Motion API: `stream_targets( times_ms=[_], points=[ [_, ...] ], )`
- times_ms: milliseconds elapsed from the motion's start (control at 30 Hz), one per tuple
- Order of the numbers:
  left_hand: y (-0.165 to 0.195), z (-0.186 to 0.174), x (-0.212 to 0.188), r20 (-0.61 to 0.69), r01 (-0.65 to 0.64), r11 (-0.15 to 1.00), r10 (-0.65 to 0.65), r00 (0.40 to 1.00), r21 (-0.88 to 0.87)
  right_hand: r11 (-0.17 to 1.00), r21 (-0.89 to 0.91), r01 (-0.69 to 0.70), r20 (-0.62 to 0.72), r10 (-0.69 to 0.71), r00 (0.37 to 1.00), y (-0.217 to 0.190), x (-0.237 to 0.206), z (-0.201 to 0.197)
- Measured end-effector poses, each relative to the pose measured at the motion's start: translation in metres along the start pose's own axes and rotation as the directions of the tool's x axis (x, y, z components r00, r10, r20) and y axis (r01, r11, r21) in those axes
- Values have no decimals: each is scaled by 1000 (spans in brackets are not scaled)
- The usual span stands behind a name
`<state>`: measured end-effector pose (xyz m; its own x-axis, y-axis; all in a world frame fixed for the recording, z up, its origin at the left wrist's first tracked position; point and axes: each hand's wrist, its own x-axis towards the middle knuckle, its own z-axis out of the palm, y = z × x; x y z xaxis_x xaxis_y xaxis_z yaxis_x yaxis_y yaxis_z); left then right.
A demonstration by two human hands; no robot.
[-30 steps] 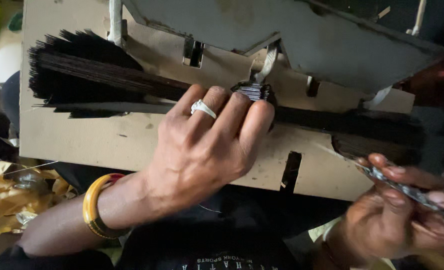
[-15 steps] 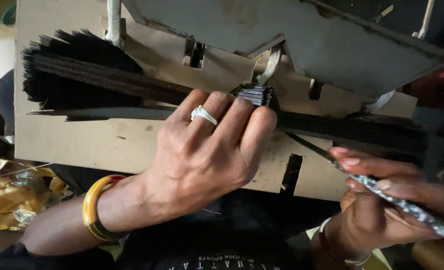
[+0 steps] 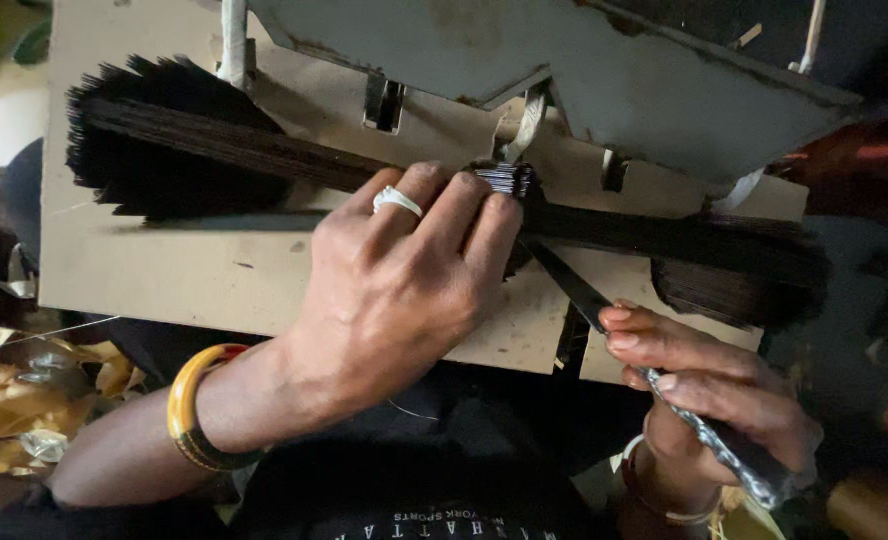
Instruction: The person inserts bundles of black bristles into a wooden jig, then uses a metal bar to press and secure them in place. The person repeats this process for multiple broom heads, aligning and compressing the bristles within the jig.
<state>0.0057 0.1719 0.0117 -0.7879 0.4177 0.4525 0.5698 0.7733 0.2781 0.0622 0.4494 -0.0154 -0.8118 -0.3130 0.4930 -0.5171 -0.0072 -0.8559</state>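
One bundle of dark thin sticks (image 3: pixel 264 160) lies across one cardboard board (image 3: pixel 214 270), pressed under the left hand (image 3: pixel 394 290), fingers curled over its middle. Just right, the right hand (image 3: pixel 714 390) grips one knife (image 3: pixel 604 310), blade tip beside the bundle.

Left hand (image 3: pixel 404 280), white ring and yellow bangle (image 3: pixel 192 405), presses on dark stick bundle (image 3: pixel 264 155) lying across brown board (image 3: pixel 184 275). Right hand (image 3: pixel 709 385) grips a knife (image 3: pixel 654 380), blade tip at the bundle just beside left fingers. Grey metal hopper (image 3: pixel 604 75) above.
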Motion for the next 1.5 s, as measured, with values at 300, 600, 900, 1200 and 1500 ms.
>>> stream_targets(
  times_ms=[300,600,900,1200,1500],
  points=[
    [-3,9,-10,4,41,999,-41,999,9,980,-186,76,-101,-96,990,7,6,16],
    [-6,14,-15,-92,26,1000,-26,995,-2,989,-118,90,-143,-107,984,11,-6,16],
    [-19,25,-17,-96,-32,999,36,995,43,754,-653,-75,-194,-70,978,-24,-54,-15],
    [-48,3,-3,-6,-263,902,282,959,342,322,-918,230,331,307,892,31,-38,16],
    [-73,-7,-21,6,-225,898,240,971,378,178,-814,553,579,163,799,21,62,-80]
  ],
)
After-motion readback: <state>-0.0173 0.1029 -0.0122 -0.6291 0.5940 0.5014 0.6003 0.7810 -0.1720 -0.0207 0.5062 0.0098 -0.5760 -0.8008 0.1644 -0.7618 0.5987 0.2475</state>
